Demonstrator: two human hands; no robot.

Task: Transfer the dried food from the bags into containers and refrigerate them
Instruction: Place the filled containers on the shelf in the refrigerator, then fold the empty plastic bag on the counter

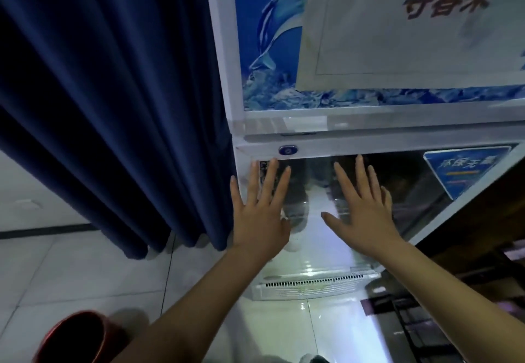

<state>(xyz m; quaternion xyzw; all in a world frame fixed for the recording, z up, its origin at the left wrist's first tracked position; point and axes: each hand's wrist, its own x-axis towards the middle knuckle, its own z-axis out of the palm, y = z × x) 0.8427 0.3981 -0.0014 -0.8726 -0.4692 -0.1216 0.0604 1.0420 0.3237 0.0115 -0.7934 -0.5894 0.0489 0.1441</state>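
A: where's the fridge [369, 124] at?

B: right in front. Left hand [260, 215] and right hand [366, 215] both flat, fingers spread, on its lower glass door [412, 192].

A: anything crowding it?

B: dark blue curtain [113, 106] touching its left side, red bin [76, 337] near the left forearm on the tile floor [71, 271].

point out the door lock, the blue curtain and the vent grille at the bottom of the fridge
door lock [288, 150], head view, centre of the round blue lock
blue curtain [113, 106], head view, middle folds
vent grille [312, 282], head view, middle of the slats
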